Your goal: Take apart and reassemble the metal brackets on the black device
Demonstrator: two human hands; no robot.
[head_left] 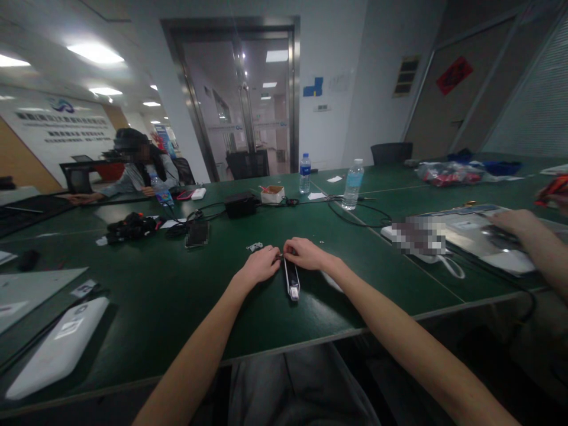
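While the left hand point(260, 264) and right hand point(306, 254) meet, fingertips pinched on the far end of the device point(291, 283) lying on the bench point(177, 307), a metal part point(254, 247) lies loose just left; the work looks midway.

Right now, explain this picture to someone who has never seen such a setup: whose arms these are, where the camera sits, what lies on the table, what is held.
There is no machine here: the two bare arms belong to a person wearing a camera on the head, looking forward and down. The left hand and right hand meet at the far end of a slim black gadget lying on the green table; whether they grip it or some tiny part is too small to tell. Nearby lie a phone, a white pack and a water bottle. Another person's arm rests at the right; a third person sits far left.
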